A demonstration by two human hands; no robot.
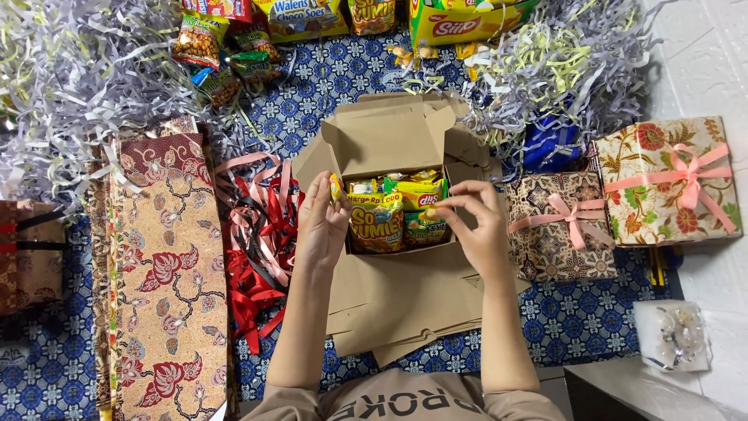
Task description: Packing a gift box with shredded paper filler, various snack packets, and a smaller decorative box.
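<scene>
At the bottom of the frame the person's forearms reach up from a beige top toward the middle of the picture. The left hand (pixel 321 222) stands edge-on, fingers nearly straight and close together, pressed to the left wall of the open brown cardboard box (pixel 389 140), with a small yellow wrapped sweet (pixel 336 187) at its fingertips. The right hand (pixel 477 226) curls narrow, thumb and forefinger pinching another small yellowish piece over the right side of the yellow and green snack packets (pixel 397 214) that fill the box. To do this well, I judge the packets should be kept upright and snug while small pieces go into the gaps, with the left hand steadying the wall so it does not bow.

Under the box lies a stack of flat brown cardboard sheets (pixel 405 304) on a blue patterned cloth (pixel 327 78). Just left, a tangle of red and pink ribbon (pixel 257 234) lies beside a long roll of maroon floral batik paper (pixel 167 273). On the right sit two wrapped gift boxes with pink bows (pixel 615 203), near enough for the right elbow to knock. In the upper frame, grey and pale green shredded paper (pixel 86 70) spreads to both sides, with loose snack packets (pixel 226 47) between.
</scene>
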